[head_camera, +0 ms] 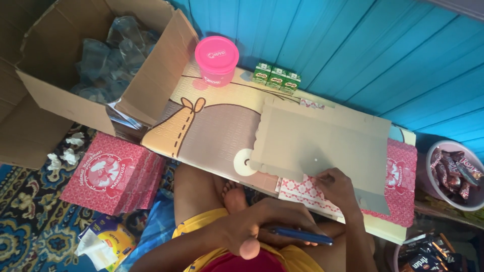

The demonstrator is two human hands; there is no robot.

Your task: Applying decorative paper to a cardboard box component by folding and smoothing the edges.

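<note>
I sit cross-legged at a low table [212, 126] printed with a cartoon animal. A flat, unfolded box [322, 146] lies on it with its grey inside up and pink patterned flaps [302, 190] showing at its near edge. My right hand [337, 187] pinches the near edge of this sheet, fingers curled. Over my lap, my left hand [252, 227] grips a slim blue pen-like tool [300, 235] that points right.
A large open carton [151, 85] with clear plastic cups stands at the far left. A pink lidded tub [217, 60] and three green drink cartons [276, 78] sit by the blue wall. Pink flat boxes [108, 174] are stacked left; bowls of snack packets [454, 174] sit right.
</note>
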